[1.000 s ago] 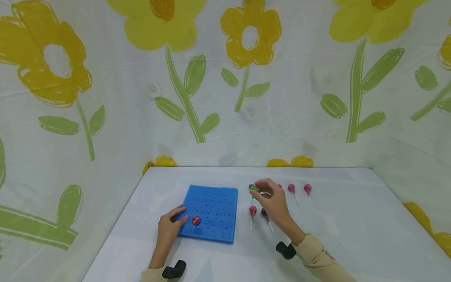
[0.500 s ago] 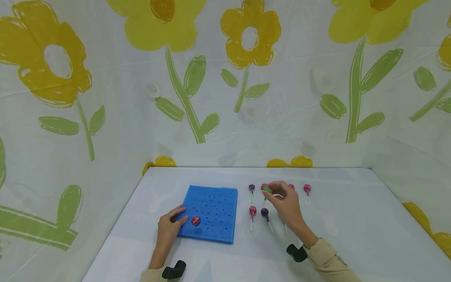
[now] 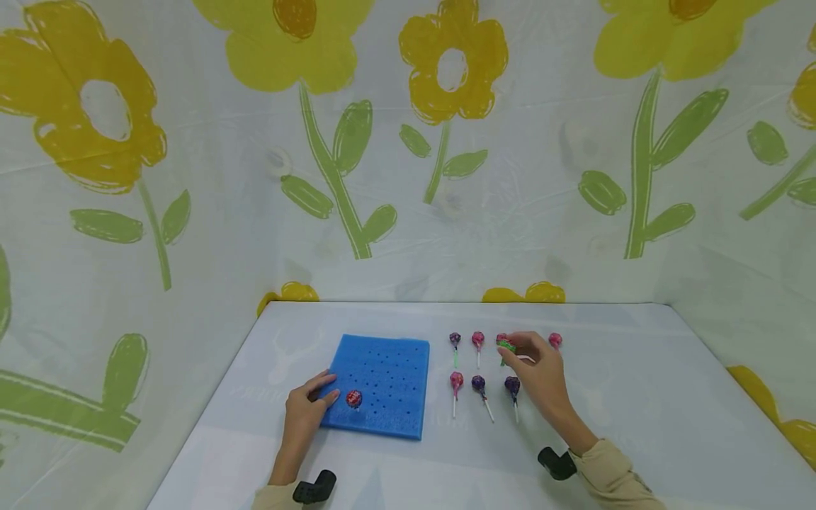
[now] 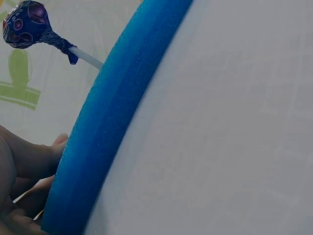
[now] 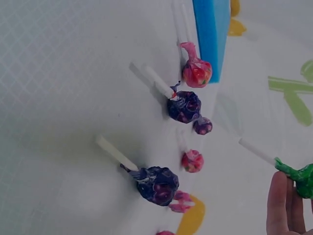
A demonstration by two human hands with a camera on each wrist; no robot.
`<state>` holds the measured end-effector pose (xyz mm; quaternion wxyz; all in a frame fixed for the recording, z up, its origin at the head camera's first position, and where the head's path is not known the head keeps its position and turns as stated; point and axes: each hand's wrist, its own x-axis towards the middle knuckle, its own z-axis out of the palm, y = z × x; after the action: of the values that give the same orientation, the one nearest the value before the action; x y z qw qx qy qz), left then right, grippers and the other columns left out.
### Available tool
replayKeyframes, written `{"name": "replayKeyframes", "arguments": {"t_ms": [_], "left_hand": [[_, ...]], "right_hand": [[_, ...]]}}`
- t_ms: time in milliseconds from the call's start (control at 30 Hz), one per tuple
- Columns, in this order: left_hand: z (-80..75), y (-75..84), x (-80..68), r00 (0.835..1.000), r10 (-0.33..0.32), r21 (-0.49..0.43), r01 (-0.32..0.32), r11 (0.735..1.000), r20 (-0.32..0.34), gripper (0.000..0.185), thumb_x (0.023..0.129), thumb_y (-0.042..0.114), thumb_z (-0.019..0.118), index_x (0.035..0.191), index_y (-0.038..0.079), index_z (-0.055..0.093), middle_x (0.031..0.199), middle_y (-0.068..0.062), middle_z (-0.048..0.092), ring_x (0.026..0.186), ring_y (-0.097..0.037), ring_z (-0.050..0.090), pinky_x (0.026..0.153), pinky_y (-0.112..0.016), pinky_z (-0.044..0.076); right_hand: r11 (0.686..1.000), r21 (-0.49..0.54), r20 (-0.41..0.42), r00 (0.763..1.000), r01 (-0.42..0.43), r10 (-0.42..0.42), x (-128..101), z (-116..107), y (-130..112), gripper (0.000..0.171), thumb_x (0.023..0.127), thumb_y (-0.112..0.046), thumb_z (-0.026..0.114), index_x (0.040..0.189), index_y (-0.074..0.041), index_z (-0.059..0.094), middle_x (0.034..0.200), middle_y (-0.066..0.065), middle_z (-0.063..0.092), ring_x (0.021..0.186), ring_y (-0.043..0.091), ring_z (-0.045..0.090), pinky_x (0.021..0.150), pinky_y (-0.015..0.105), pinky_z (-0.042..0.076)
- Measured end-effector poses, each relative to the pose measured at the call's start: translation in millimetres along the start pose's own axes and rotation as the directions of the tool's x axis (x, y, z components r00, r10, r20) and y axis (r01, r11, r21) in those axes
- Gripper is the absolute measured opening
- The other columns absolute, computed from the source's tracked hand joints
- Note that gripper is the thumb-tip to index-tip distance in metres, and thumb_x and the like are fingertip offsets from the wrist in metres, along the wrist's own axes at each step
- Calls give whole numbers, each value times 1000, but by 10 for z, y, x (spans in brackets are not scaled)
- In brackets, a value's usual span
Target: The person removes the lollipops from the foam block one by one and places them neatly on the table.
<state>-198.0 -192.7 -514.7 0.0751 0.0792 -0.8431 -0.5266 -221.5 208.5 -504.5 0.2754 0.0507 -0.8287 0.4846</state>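
Observation:
A blue foam board (image 3: 389,368) dotted with small holes lies on the table. One lollipop (image 3: 353,399) stands upright in it, reddish in the head view; in the left wrist view a lollipop (image 4: 27,24) on the board looks dark blue, its white stick in the foam. My left hand (image 3: 306,411) rests on the board's left edge, thumb and fingers spread on it. Over the back row of lollipops, my right hand (image 3: 542,372) pinches a green-wrapped lollipop (image 3: 506,346). Its white stick points away from the fingers in the right wrist view.
Several lollipops lie right of the board in two rows. The back row includes a purple one (image 3: 455,338) and pink ones (image 3: 478,340); the front row has a pink one (image 3: 456,380) and two dark purple ones (image 3: 512,385). A flower-printed curtain (image 3: 523,234) hangs behind the white table (image 3: 637,397).
My right hand has moved rightward along the back row with the green lollipop, uncovering purple and pink lollipops behind it. My left hand and the board have stayed in place.

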Motion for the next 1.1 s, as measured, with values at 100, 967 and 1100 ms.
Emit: {"name": "replayKeyframes", "arguments": {"t_ms": [100,967,1100], "left_hand": [[1,-2,1,1000,3,-5,-3,1000,2,32,84,1,68,116,0,67,132,-15,55,130,-36,41,105,-47,34],[10,-3,-6,1000,9,8,-9,1000,-6,32,85,2,67,116,1,67,132,-15,55,130,-36,41,104,-47,35],[11,-3,-5,1000,10,4,-10,1000,-6,32,84,2,68,116,1,67,132,-16,55,130,-36,41,104,-47,35]], "right_hand": [[999,20,11,1000,-26,26,-9,-67,8,35,86,-36,69,111,-12,63,101,0,63,88,13,60,73,12,50],[983,-146,23,993,-108,112,-123,-427,395,35,84,-46,67,104,-18,62,94,-4,62,81,9,59,65,15,51],[979,-115,74,982,-166,175,-148,-538,78,34,84,-39,70,101,-10,62,92,4,64,79,13,61,61,22,53]]}}
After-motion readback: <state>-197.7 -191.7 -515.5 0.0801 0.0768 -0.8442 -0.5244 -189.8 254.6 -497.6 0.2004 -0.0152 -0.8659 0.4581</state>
